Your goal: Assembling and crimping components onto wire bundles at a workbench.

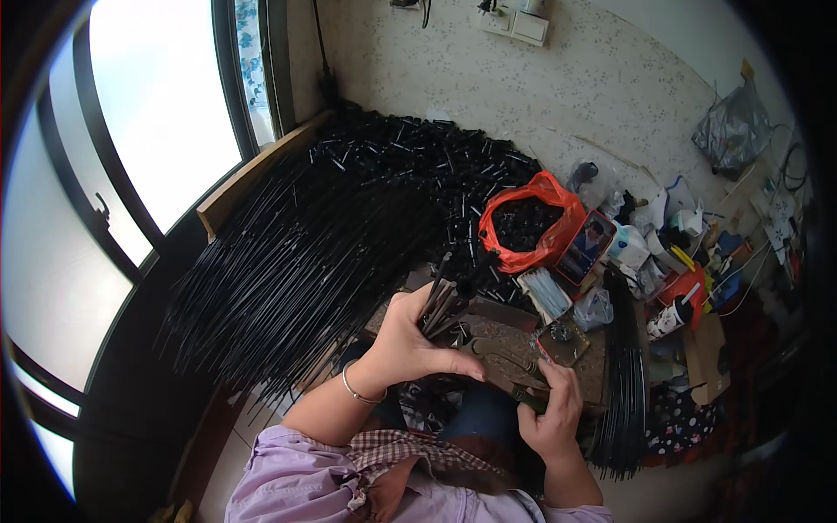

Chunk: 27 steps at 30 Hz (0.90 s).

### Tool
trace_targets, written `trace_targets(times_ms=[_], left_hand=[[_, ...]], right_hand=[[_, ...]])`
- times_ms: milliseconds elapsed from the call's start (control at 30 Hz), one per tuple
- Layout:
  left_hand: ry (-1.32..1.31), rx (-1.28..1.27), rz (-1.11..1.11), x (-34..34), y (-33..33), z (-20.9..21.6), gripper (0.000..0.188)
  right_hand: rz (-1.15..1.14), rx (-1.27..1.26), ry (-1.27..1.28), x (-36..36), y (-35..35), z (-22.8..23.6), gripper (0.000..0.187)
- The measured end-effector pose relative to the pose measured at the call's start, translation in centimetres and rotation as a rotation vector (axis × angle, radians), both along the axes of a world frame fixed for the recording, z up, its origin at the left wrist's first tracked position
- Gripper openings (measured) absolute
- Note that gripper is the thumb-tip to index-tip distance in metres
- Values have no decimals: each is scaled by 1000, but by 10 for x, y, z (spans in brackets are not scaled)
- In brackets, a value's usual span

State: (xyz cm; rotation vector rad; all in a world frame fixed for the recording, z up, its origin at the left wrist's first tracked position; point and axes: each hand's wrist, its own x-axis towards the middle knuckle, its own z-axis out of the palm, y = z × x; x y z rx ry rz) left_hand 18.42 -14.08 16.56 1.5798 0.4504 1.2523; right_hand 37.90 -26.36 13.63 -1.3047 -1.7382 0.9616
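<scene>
My left hand (408, 336), with a bangle at the wrist, is closed around thin dark pieces at the table's near edge. A slim black rod (434, 283) stands up from its grip; its thumb reaches out to the right. The fingertips are in shadow and hard to make out. My right hand (554, 408) grips dark green handles of a plier-like tool (501, 351), whose curved metal part points toward my left hand. Beyond the left hand lies a wide sheaf of long thin black rods (270, 253). A heap of short black tubular parts (410, 144) covers the back of the table.
A red plastic bag (554, 196) of small black parts stands behind my hands, beside a phone (586, 247). Right of it are a box of thin clear sticks (545, 292), another black rod bundle (621, 375) and a patterned cup (670, 319). A wooden board (248, 174) edges the left side.
</scene>
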Motion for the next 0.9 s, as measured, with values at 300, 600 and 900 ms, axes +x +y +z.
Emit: trace_targets(times_ms=[300,600,900], left_hand=[[13,182,-98,5,10,-6,66],[-48,133,-45,0,8,2,59],[69,108,-10,-4,1,8,36]], right_hand=[[409,-658,463,4,5,-24,29],[51,-58,-49,-9,-2,-7,23],[369,-582,637,2,9,1,55]])
